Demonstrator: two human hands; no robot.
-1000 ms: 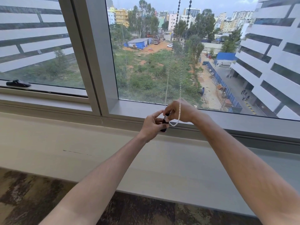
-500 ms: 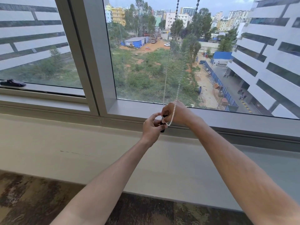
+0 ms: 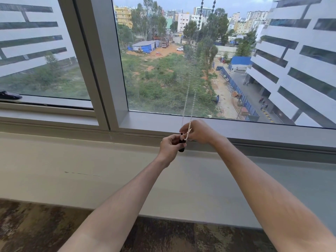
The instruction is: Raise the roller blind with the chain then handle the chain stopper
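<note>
Both hands meet in front of the lower window frame (image 3: 254, 132), just above the wide pale sill (image 3: 91, 160). The left hand (image 3: 170, 147) is closed around a small black stopper (image 3: 181, 144), whose lower end pokes out below the fingers. The right hand (image 3: 199, 131), just above and to the right and touching the left at the fingertips, pinches the white bead chain (image 3: 189, 113) at the bottom of its loop. From that pinch two strands of chain rise nearly straight up in front of the glass (image 3: 163, 70), close together, and run out of view at the top. The sill lies bare to the left and right of the hands, and its front edge drops to patterned carpet (image 3: 45, 230) beneath the forearms. Far left of the hands, a black window handle (image 3: 10, 94) lies on the neighbouring frame.
</note>
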